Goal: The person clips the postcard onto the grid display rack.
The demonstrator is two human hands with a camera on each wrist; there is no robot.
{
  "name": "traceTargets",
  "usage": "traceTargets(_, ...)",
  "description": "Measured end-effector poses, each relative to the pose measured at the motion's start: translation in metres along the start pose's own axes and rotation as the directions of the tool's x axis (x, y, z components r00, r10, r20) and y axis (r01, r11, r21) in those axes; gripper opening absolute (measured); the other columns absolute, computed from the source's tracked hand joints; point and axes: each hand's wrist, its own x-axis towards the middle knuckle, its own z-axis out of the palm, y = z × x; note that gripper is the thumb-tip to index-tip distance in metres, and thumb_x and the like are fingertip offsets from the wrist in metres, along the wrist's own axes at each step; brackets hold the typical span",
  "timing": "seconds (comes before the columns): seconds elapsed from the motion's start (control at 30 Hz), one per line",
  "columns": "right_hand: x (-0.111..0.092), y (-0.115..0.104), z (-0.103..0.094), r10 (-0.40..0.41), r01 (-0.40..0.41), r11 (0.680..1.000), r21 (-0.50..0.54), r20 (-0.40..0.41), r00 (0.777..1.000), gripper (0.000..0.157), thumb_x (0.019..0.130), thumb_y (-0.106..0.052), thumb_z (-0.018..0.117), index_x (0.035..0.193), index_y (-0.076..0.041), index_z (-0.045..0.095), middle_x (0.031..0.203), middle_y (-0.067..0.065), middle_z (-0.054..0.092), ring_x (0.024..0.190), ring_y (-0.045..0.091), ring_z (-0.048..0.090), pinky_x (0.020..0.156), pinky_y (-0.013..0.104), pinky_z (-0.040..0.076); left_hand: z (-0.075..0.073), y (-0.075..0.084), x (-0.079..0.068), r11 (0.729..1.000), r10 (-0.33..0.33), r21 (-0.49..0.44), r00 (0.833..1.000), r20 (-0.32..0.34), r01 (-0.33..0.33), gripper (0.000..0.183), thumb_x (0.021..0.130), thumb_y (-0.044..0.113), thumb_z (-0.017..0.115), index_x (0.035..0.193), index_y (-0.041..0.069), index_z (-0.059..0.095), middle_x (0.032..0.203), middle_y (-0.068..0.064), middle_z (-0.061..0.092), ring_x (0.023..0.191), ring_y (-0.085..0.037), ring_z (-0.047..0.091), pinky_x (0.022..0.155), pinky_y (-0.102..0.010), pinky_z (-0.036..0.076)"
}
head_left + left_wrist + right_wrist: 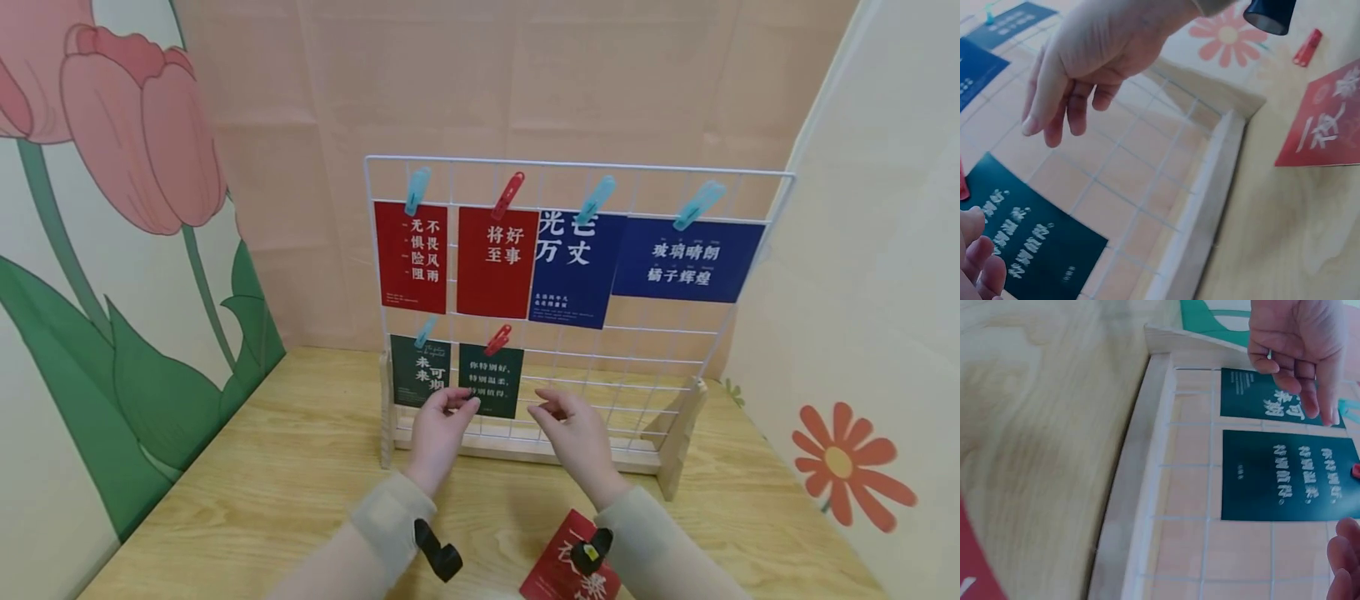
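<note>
A dark green card (491, 392) hangs on a white wire grid (637, 343), held by a red clip (498, 339). My left hand (437, 429) is in front of this card's lower left, fingers loosely bent and nothing between them. To the right of the card, my right hand (576, 433) hovers before bare wires, also holding nothing. Another green card (408, 392) hangs at the left under a light blue clip (425, 331), partly behind the left hand. On the table lies a red card (558, 554), partly covered by my right wrist's camera mount.
Along the grid's upper row hang two red cards (495, 287) and two blue cards (686, 287), each with a clip. A wooden base (678, 442) supports the grid on the wood-patterned table (300, 467). A loose red clip (1308, 48) lies near the red card.
</note>
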Motion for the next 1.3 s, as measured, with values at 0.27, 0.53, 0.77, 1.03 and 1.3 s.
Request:
traceTargets(0.27, -0.010, 0.017, -0.008, 0.067, -0.066, 0.997, -0.034, 0.030, 0.997, 0.031, 0.092, -0.026, 0.067, 0.120, -0.012, 0.066, 0.093, 0.001, 0.066, 0.080, 0.018, 0.056, 0.066, 0.031, 0.047, 0.014, -0.012, -0.012, 0.999, -0.033, 0.047, 0.991, 0.133, 0.027, 0.024, 0.090, 0.022, 0.069, 0.110, 0.008, 0.067, 0.093, 0.000, 0.063, 0.084, -0.017, 0.055, 0.070, -0.031, 0.047)
traceTargets(0.53, -0.019, 0.036, -0.019, 0.111, -0.102, 0.989, -0.103, 0.086, 0.990, 0.031, 0.092, -0.028, 0.067, 0.119, -0.011, 0.066, 0.095, 0.000, 0.066, 0.082, 0.016, 0.059, 0.068, 0.030, 0.049, 0.033, -0.019, -0.028, 0.993, -0.076, 0.108, 0.974, 0.215, 0.054, 0.024, 0.088, 0.027, 0.072, 0.108, 0.015, 0.069, 0.090, 0.002, 0.061, 0.079, -0.014, 0.055, 0.068, -0.029, 0.047)
traceTargets(0.77, -0.025, 0.054, -0.032, 0.140, -0.121, 0.982, -0.143, 0.126, 0.982, 0.029, 0.090, -0.026, 0.069, 0.115, -0.010, 0.068, 0.095, 0.001, 0.068, 0.084, 0.014, 0.062, 0.068, 0.032, 0.050, 0.048, -0.027, -0.038, 0.991, -0.090, 0.121, 0.953, 0.288, 0.058, 0.019, 0.087, 0.022, 0.072, 0.104, 0.019, 0.068, 0.089, 0.005, 0.059, 0.078, -0.012, 0.055, 0.068, -0.028, 0.048)
traceTargets(1.03, -0.037, 0.077, -0.046, 0.158, -0.133, 0.976, -0.170, 0.141, 0.977, 0.031, 0.088, -0.026, 0.070, 0.112, -0.005, 0.069, 0.095, 0.004, 0.070, 0.085, 0.018, 0.064, 0.069, 0.036, 0.052, 0.063, -0.041, -0.049, 0.977, -0.123, 0.209, 0.895, 0.429, 0.034, 0.023, 0.086, 0.024, 0.073, 0.106, 0.016, 0.067, 0.091, 0.008, 0.060, 0.081, -0.011, 0.053, 0.067, -0.030, 0.046)
traceTargets(1.3, -0.050, 0.095, -0.065, 0.200, -0.158, 0.965, -0.211, 0.198, 0.960, 0.033, 0.088, -0.024, 0.070, 0.111, -0.001, 0.068, 0.094, 0.004, 0.069, 0.084, 0.018, 0.063, 0.069, 0.037, 0.051, 0.081, -0.053, -0.058, 0.952, -0.220, 0.295, 0.842, 0.493, 0.076, 0.018, 0.085, 0.026, 0.073, 0.102, 0.022, 0.067, 0.093, 0.009, 0.059, 0.083, -0.011, 0.054, 0.070, -0.033, 0.047)
